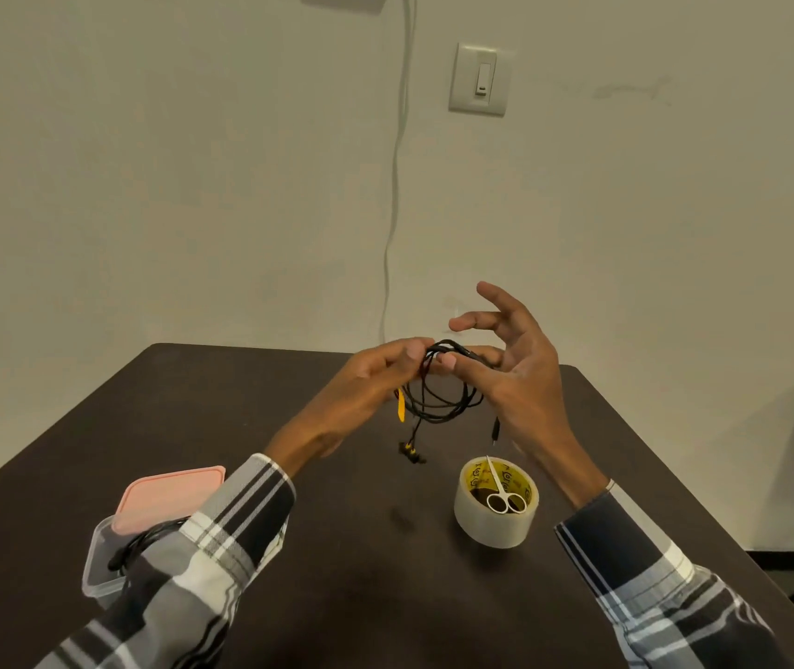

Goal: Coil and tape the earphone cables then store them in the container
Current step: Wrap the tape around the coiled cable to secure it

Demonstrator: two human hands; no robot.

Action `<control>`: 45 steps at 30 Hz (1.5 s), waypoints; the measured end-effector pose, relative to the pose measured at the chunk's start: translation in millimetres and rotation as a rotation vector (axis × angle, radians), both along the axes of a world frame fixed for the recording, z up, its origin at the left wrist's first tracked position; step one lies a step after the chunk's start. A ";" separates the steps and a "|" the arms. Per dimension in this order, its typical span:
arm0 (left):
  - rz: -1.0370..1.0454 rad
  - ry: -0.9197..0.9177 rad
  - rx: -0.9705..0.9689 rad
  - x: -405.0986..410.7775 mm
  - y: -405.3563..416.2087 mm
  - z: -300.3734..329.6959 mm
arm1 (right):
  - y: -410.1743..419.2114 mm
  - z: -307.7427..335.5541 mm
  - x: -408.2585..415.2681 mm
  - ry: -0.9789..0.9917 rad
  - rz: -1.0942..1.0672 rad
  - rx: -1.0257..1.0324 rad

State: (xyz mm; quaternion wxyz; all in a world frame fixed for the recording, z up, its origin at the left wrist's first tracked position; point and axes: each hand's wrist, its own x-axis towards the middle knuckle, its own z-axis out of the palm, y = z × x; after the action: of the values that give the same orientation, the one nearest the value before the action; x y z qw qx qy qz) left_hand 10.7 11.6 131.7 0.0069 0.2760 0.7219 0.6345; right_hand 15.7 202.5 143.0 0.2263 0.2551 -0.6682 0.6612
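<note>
We see the black earphone cable [438,393] held in the air above the dark tabletop [240,417], gathered into a few loose loops that hang down between the two hands. The left hand [375,379] pinches the top of the loops in a narrow grip, thumb against fingertips. The right hand [516,369] meets the same spot from the other side: its thumb and one finger touch the cable, while its other fingers spread up and away, straight and loose. We cannot make out exactly how many loops there are, since the strands overlap. A yellow tag [401,409] hangs from the cable below the left hand, the earbuds [412,453] dangle lower, small and blurred, and the plug [495,431] hangs near the right palm.

Just below the right wrist a roll of clear tape [496,507] stands on the tabletop, with small white-handled scissors [503,494] resting across its top, the tips pointing away from us.

At the near left sits a clear plastic container [98,562] with a pink lid [168,499] lying askew on it. The left plaid sleeve [221,533] hides much of it; inside we glimpse another black cable [144,543], only partly visible.

Behind, a pale wall carries a light switch [481,79] and a thin white cord [397,161] running down it.
</note>
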 end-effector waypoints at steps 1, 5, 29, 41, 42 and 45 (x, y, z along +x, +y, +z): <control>-0.035 0.019 -0.012 -0.2 1.9 1.8 | 0.6 1.4 0.6 -0.003 0.014 -0.011; -0.079 -0.050 0.142 -3.6 4.7 -0.8 | 3.5 3.7 4.7 -0.020 0.057 -0.055; 0.011 -0.222 0.453 -5.0 19.5 2.5 | 6.0 -19.3 0.0 -0.141 0.090 -0.413; 0.195 0.020 0.146 5.9 25.7 22.4 | 13.6 -12.2 7.4 -0.207 0.010 -0.383; 0.200 0.026 0.133 6.3 25.5 23.2 | 15.7 -8.1 9.1 -0.204 -0.005 -0.405; 0.213 0.032 0.107 5.9 26.4 25.5 | 18.7 2.1 15.7 -0.179 -0.002 -0.448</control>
State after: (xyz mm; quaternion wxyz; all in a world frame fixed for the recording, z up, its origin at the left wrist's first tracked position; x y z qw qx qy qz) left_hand 16.6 38.0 157.2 -0.0869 0.2079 0.7122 0.6649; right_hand 31.4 221.3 145.1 0.2179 0.1382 -0.5225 0.8127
